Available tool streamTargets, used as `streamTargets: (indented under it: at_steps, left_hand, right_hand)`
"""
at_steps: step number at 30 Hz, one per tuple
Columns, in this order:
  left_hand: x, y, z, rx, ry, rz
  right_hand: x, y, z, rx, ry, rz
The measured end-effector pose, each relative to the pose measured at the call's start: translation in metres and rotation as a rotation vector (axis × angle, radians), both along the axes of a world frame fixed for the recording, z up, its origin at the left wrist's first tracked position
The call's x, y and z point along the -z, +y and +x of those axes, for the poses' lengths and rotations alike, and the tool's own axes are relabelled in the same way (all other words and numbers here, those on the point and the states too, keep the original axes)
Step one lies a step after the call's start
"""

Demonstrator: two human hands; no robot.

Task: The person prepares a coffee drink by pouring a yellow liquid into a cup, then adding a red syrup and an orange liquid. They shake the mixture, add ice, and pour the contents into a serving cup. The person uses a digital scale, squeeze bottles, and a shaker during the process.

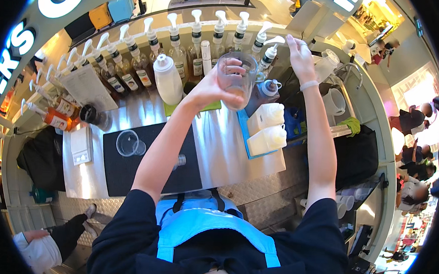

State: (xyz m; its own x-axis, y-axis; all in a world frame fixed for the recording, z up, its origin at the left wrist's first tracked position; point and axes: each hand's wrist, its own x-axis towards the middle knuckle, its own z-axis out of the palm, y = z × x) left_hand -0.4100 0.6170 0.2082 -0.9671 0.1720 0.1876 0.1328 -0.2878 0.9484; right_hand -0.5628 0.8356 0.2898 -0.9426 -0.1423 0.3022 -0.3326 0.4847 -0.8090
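Observation:
My left hand (222,79) is closed around a clear plastic cup (241,75), held tilted above the steel counter; a little amber-coloured content seems to show in it. My right hand (302,61) is raised just right of the white pump head of a syrup bottle (269,57); whether the fingertips touch the pump is unclear. That bottle is the rightmost of a curved row of pump bottles. Beneath the cup is a green cloth (210,106), with a white squeeze bottle (167,80) to its left. A grey-brown squeeze bottle (268,90) stands right of the cup.
Two cream-filled bottles (266,139) lie on a blue cloth (244,129). On a black mat (154,174) sit an empty clear cup (128,143) and a small clear measuring cup (180,160). A white scale (81,146) is at left, a sink tap (358,75) at right. Another person (40,250) stands lower left.

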Motion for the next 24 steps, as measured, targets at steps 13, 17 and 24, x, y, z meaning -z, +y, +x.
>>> streamTargets:
  at_steps: [13,17,24]
  left_hand:
    - [0.155,0.079,0.146,-0.527,-0.002,-0.337]
    - [0.191,0.096,0.158,-0.715,0.050,-0.435]
    - [0.204,0.096,0.175,-0.699,0.089,-0.522]
  right_hand:
    - [0.234,0.074,0.355,-0.856,-0.644,0.730]
    - [0.330,0.053,0.408,-0.921,0.021,0.745]
    - [0.401,0.027,0.414,-0.676,0.205,0.932]
